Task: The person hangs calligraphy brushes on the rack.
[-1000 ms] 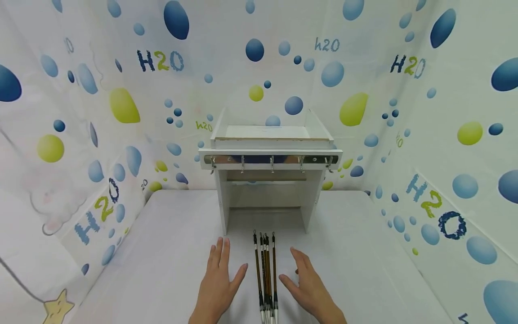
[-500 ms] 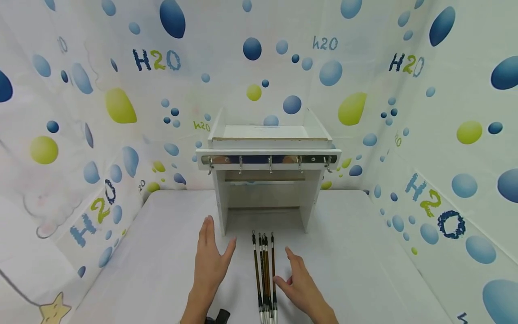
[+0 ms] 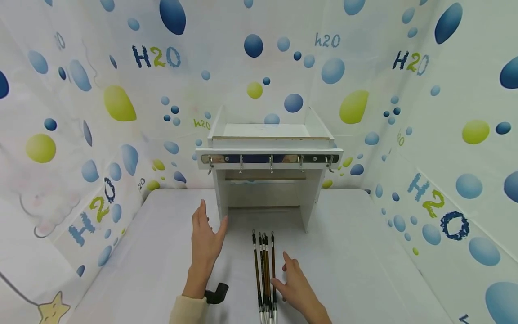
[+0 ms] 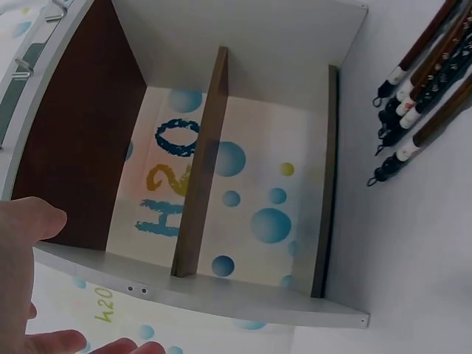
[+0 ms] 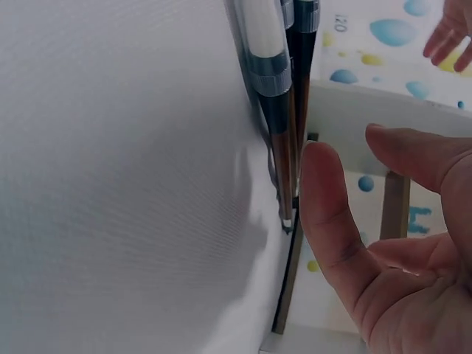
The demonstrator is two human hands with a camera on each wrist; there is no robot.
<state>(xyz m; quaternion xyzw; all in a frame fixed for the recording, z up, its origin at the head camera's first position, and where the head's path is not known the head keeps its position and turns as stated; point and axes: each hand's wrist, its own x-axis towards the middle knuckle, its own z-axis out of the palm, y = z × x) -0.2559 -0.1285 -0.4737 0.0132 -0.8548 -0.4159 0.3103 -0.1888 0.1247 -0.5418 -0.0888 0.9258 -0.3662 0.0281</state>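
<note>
Several calligraphy brushes with brown handles, hanging loops and white heads lie side by side on the white tabletop, heads toward me. Beyond them stands a white shelf rack with a row of metal hooks across its front. My left hand is raised by the rack's left side panel, thumb spread from the fingers and nothing held. Just right of the brushes, my right hand hovers with its fingers loosely bent and empty, thumb tip overlapping the rightmost brush in the head view. The left wrist view shows the rack's open compartments beside my thumb.
White cloth covers the table. Bubble-printed curtains enclose it at the back and both sides. A black strap device sits on my left wrist by a cream sleeve.
My left hand has moved forward and slightly left, up to the rack's left side, bringing the sleeve into view. My right hand has shifted a little left toward the brushes, which stay put.
</note>
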